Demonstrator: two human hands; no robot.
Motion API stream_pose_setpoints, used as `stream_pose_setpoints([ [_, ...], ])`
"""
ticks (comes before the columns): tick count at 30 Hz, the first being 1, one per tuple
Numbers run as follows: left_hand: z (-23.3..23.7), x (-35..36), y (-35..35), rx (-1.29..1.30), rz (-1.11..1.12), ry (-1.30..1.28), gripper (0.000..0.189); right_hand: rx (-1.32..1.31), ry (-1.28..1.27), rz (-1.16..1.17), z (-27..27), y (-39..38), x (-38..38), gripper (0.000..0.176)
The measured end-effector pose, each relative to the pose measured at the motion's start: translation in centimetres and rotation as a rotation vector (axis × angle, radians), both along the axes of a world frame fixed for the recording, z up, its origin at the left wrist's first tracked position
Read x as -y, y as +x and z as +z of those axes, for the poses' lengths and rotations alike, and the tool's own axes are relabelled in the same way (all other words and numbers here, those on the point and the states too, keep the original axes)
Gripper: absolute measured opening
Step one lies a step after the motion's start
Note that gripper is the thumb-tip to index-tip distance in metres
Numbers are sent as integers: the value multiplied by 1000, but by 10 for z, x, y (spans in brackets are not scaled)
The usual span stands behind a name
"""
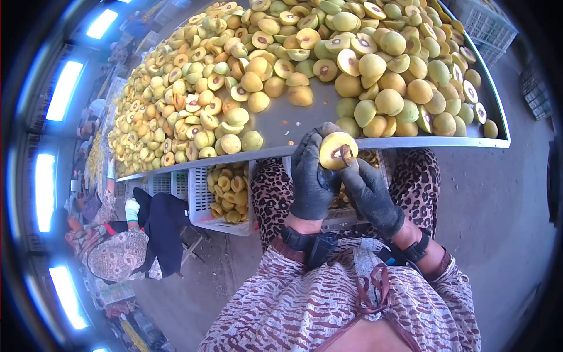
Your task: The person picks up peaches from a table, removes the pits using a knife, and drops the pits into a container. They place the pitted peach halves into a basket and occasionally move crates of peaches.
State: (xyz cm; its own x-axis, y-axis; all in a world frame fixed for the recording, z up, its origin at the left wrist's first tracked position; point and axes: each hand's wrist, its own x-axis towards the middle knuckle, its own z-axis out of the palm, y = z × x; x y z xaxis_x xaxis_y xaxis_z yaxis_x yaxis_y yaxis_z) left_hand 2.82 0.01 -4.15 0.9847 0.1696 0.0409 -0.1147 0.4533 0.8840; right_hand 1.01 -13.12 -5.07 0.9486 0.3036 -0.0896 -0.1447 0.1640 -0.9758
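My left hand (312,176), in a dark glove, grips a halved yellow peach (335,146) with its cut face turned up toward me. A small curved pitting tool (346,155), brownish, sits against the stone hollow at the middle of the cut face. My right hand (373,196), gloved too, is closed around that tool, its handle hidden in the fingers. Both hands are just in front of the metal table edge (404,142), above my lap. Heaps of peach halves (182,111) lie on the table, with more peaches (393,100) on the right.
Below the table edge, a white crate (220,227) of peach halves stands left of my knees. Another crate is partly hidden beneath my hands. A co-worker (126,240) sits at the left. Stacked crates (487,26) stand beyond the table's right end.
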Motion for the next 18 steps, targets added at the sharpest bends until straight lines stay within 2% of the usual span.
stream_pose_setpoints([
  [1, -4, 0, 0, 2, 3, 1, 26, -14, 13, 3, -2, 0, 0, 20],
  [3, -12, 1, 1, 239, 122, 539, 25, -29, 19, 40, -2, 1, 0, 21],
  [4, -15, 1, 0, 242, 122, 537, 25, -46, 24, 74, -3, 0, 1, 23],
  [6, -13, 3, 0, 154, 116, 492, 37, 36, -29, 56, -16, 1, -2, 23],
  [7, -10, 1, -1, 162, 117, 491, 37, 114, -77, 35, -23, 2, -3, 24],
  [9, 3, 0, -2, -29, -54, -34, 29, 193, -88, 39, -29, 2, -2, 25],
  [11, 12, 6, -3, -12, -7, -8, 31, 279, -102, 54, -23, 2, -2, 26],
  [13, 15, 10, -2, 8, 45, 20, 34, -12, 102, 157, -6, -3, -3, 30],
  [15, 15, 15, 3, -62, 188, -18, 35, -16, 154, 237, 3, -4, 0, 31],
  [17, 21, 11, 2, -19, 94, -78, 36, -14, 198, 301, 15, -6, 7, 33],
  [18, 27, 10, 0, 12, 4, -130, 37, -178, 236, 368, 21, -9, 13, 31],
])
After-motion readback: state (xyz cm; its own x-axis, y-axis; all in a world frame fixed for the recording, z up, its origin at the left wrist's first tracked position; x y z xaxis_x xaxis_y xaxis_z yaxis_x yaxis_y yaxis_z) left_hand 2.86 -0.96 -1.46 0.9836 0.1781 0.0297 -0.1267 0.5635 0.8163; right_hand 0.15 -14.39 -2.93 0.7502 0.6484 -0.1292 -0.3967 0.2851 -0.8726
